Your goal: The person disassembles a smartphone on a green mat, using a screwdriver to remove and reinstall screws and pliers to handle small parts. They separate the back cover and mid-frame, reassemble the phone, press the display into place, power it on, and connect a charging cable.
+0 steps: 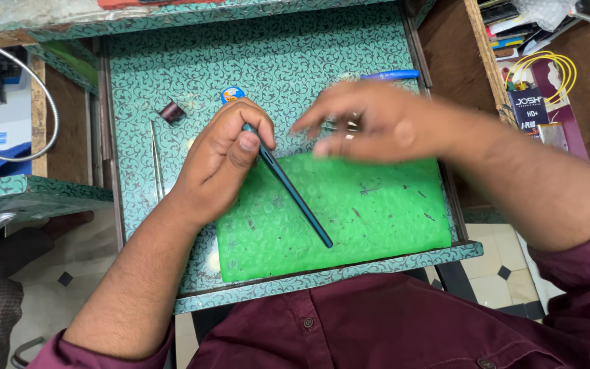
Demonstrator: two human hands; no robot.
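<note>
Looking down on a small workbench point(268, 48) covered in teal paper with a curling vine pattern, edged by a raised lip on the near side. Lying across the lower half, a bright green mat point(377, 219), scuffed and marked. Beyond the right edge, a brown shelf with yellow wire coils point(554, 68) and small packages. Near the top right edge of the bench, a blue pen point(390, 75). Left of the mat, thin metal tweezers point(156, 160) lying lengthwise, with a small dark spool point(171, 111) just above them and a round blue and yellow tin point(230, 94) further right.

Held on edge, a thin teal phone point(295, 198), slanting from upper left down to lower right, lower end resting on the green mat. Closed around the upper end, the left hand point(216, 160), thumb pressed against the near side, remaining fingers curled over the far side. Hovering above the mat's top edge, apart from the phone, the right hand point(370, 123), blurred, fingers spread loosely, a ring on one finger, holding nothing visible. Partly hidden beneath those fingers, a small metallic object, too blurred to identify.
</note>
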